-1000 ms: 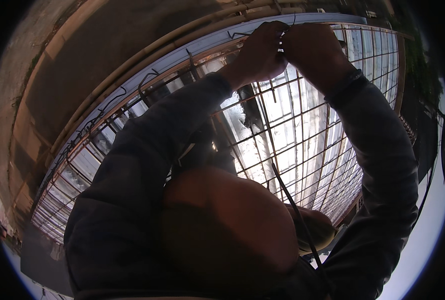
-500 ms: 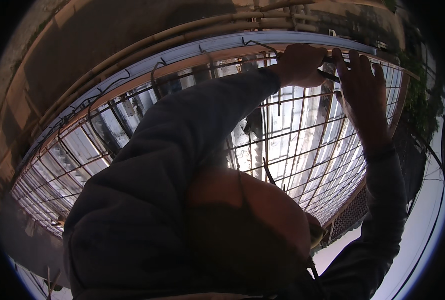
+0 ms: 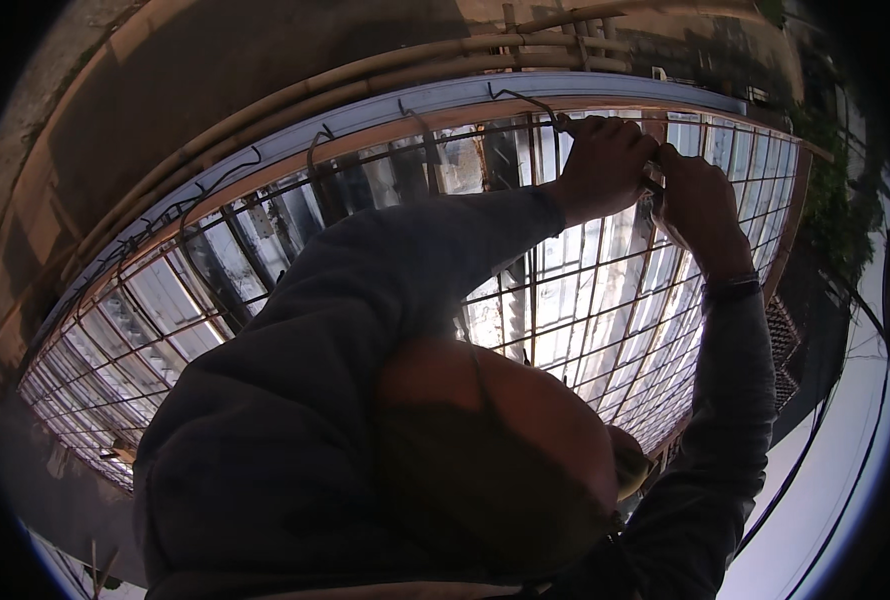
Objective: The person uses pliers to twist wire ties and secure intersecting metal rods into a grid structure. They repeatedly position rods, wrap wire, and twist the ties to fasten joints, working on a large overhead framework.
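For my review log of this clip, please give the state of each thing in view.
Left hand: curled, gripping a dark object.
Dark object: between the hands, mostly hidden.
Right hand: fingers curled; hold unclear.
Bent bar: hooked, running toward the left hand.
Bar mesh: crossed, in front of pale sheets.
Pale sheets: partly bright.
Bamboo poles: side by side.

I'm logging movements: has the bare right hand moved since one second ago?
Yes, the bare right hand moved rightward and toward the person, judged against the long blue-grey beam.

Both hands (image 3: 608, 168) (image 3: 703, 208) meet over a metal grid (image 3: 605, 264) near a bluish beam (image 3: 435, 93).
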### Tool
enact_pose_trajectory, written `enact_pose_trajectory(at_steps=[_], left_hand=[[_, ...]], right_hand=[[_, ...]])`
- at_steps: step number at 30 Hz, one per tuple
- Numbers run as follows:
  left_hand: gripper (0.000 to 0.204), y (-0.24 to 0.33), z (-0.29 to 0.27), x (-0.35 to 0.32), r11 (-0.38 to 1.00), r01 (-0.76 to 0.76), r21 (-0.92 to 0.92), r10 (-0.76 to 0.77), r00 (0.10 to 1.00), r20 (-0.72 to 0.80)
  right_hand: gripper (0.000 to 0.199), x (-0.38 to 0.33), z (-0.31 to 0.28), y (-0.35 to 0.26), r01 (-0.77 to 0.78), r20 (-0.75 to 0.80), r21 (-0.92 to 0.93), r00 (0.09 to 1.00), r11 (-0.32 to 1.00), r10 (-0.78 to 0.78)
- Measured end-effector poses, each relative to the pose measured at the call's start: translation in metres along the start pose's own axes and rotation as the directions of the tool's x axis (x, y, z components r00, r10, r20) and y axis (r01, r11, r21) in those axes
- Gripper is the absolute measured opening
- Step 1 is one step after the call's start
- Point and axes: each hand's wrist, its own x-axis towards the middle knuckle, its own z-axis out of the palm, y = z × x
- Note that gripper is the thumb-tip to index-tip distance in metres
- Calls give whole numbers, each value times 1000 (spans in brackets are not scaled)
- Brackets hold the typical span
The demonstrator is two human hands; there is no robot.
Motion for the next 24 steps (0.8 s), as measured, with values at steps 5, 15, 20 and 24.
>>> enact_pose_trajectory(at_steps=[5, 15, 20, 24], left_hand=[[33, -25, 7, 44, 975, 223, 16, -193, 801, 567], [39, -19, 18, 34, 970, 139, -199, -105, 980, 170], [40, -48, -4, 71, 926, 345, -152, -146, 701, 698], [40, -27, 1, 48, 955, 272, -120, -203, 891, 406]], right_hand=[[32, 32, -10, 17, 32, 53, -123, 998, 992, -26], [37, 61, -24, 36, -69, 348, -4, 935, 998, 66], [41, 49, -14, 34, 231, -268, -359, 902, 904, -337], [32, 52, 6, 56, 225, -195, -320, 935, 920, -297]])
